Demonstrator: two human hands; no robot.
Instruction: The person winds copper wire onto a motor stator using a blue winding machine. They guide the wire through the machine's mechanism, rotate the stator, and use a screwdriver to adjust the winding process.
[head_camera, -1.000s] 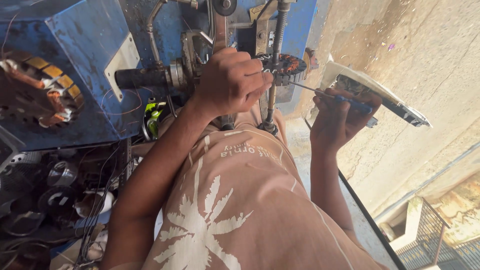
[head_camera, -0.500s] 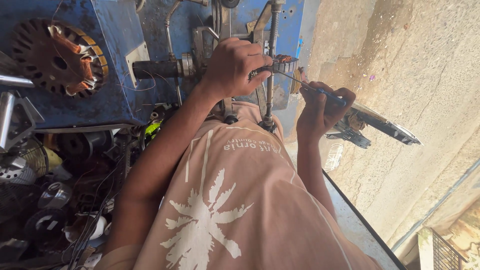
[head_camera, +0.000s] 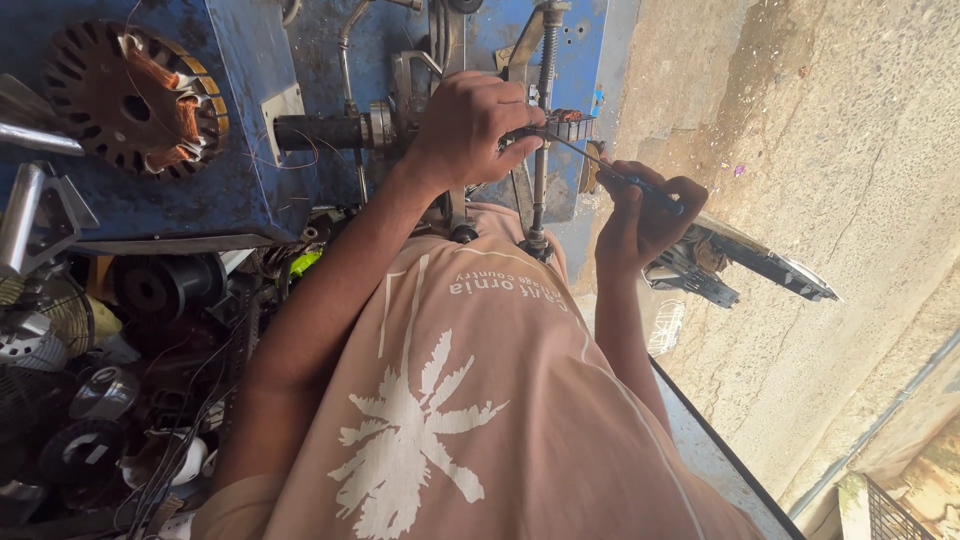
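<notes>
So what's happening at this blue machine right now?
A person in a peach shirt works at a blue machine. The left hand grips a small wound part at the machine's upright rod. The right hand holds a thin tool with its tip at that part. A copper-wound stator sits at upper left.

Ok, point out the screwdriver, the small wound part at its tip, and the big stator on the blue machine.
screwdriver (head_camera: 640, 188), head view, on its handle in the right hand.
small wound part (head_camera: 570, 124), head view, on its dark top.
big stator (head_camera: 135, 100), head view, on its slotted face.
</notes>
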